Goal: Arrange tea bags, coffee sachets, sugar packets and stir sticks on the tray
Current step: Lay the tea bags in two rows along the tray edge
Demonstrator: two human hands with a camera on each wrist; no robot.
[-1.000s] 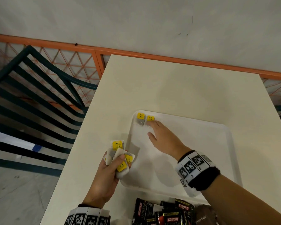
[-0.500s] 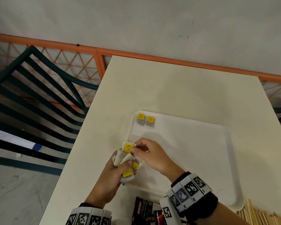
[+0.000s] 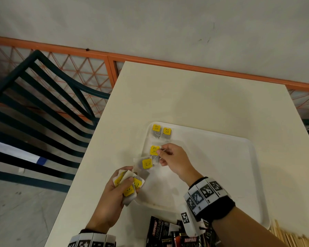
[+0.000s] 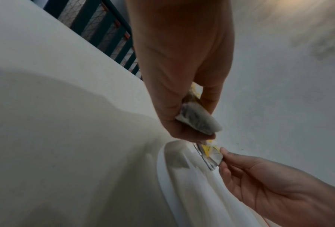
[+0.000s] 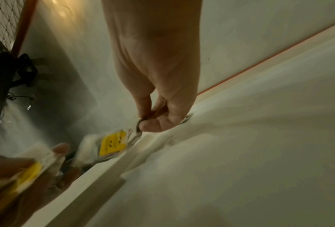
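At the far left a dark green chair (image 3: 43, 97) stands beside the cream desk (image 3: 194, 97). At about 7 o'clock on the desk, the left hand (image 3: 114, 195) has its fingers curled tight around a bunch of tea bags (image 3: 130, 184) with yellow tags, just off the tray's near left corner. The white tray (image 3: 239, 175) lies in the middle of the desk. At its 11 o'clock corner two tea bags (image 3: 161, 131) lie side by side. A little nearer, by the tray's left edge, the right hand (image 3: 175, 161) pinches a tea bag (image 3: 154, 150) with its fingertips, and another tea bag (image 3: 146, 164) hangs just below it. At 6 o'clock sit black coffee sachets (image 3: 168, 234). At 5 o'clock lie pale stir sticks (image 3: 292, 237).
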